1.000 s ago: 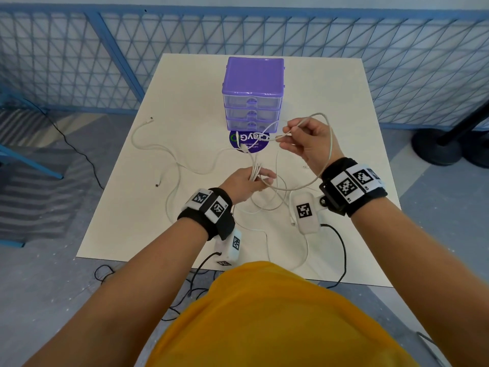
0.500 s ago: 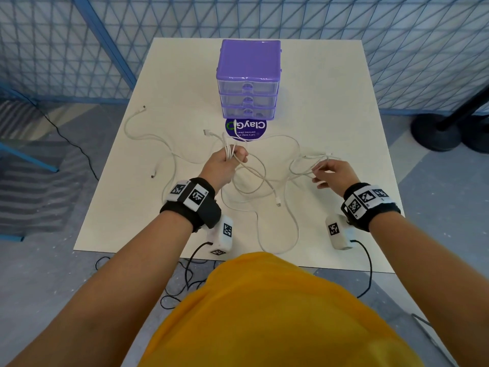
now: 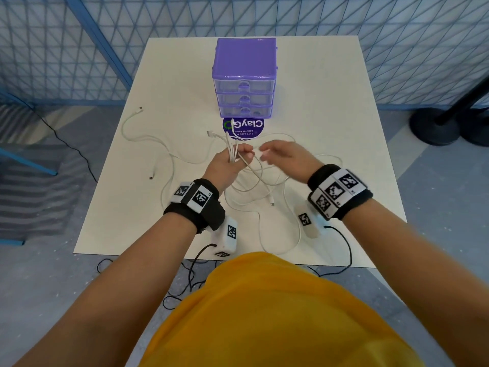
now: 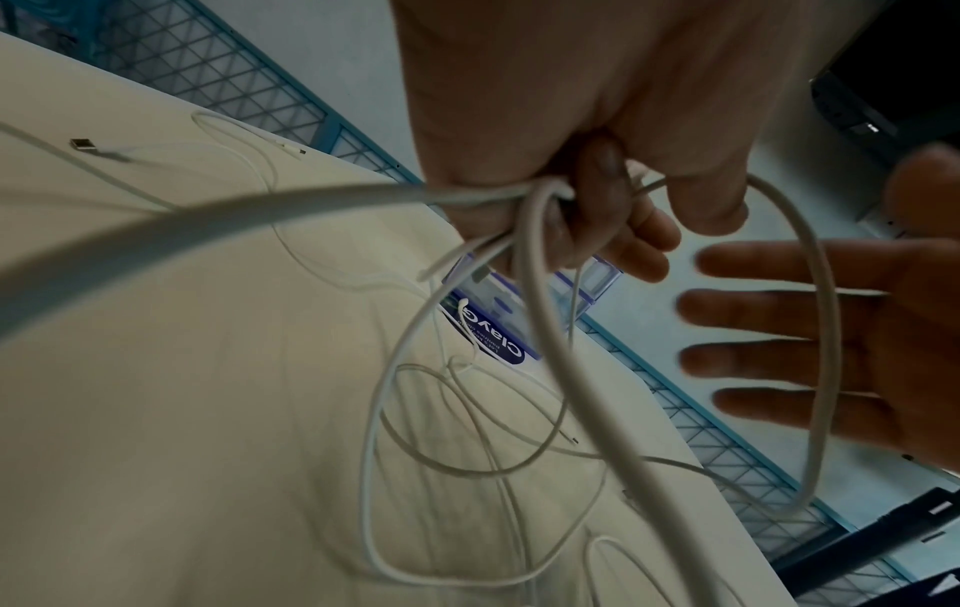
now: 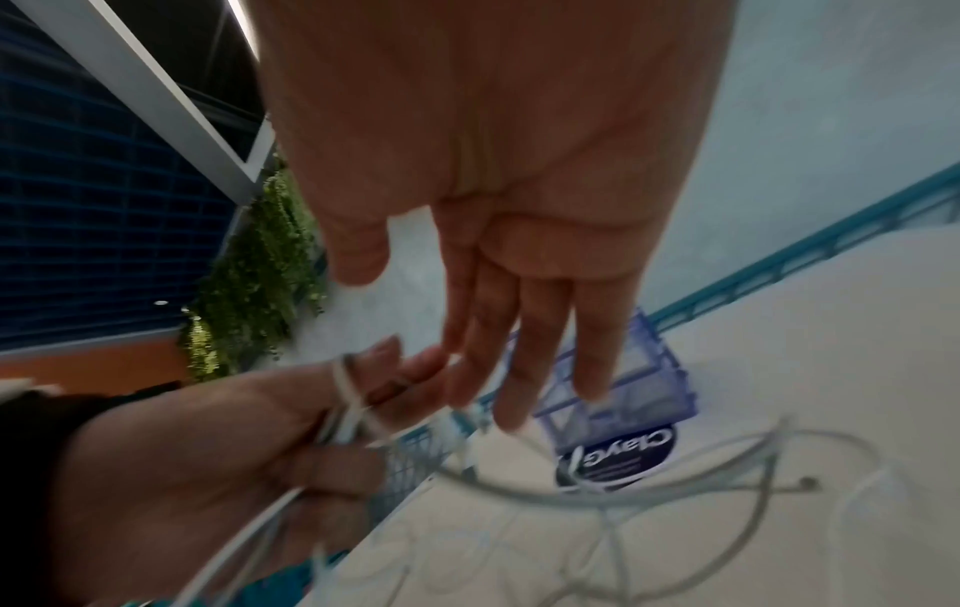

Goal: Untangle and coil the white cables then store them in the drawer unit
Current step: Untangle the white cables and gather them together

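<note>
Over table | L hand grip: cables bunched | R hand fingers straight

Tangled white cables before closed purple drawer unit

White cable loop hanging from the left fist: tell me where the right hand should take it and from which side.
Take the white cable loop on its outer arc, the side facing the right hand. That stretch hangs free in the air beside the left hand, which grips the bundled strands. The right hand's straight fingers are already level with it, so come in sideways from the right and pinch there, probably clear of the tangle on the table.
</note>
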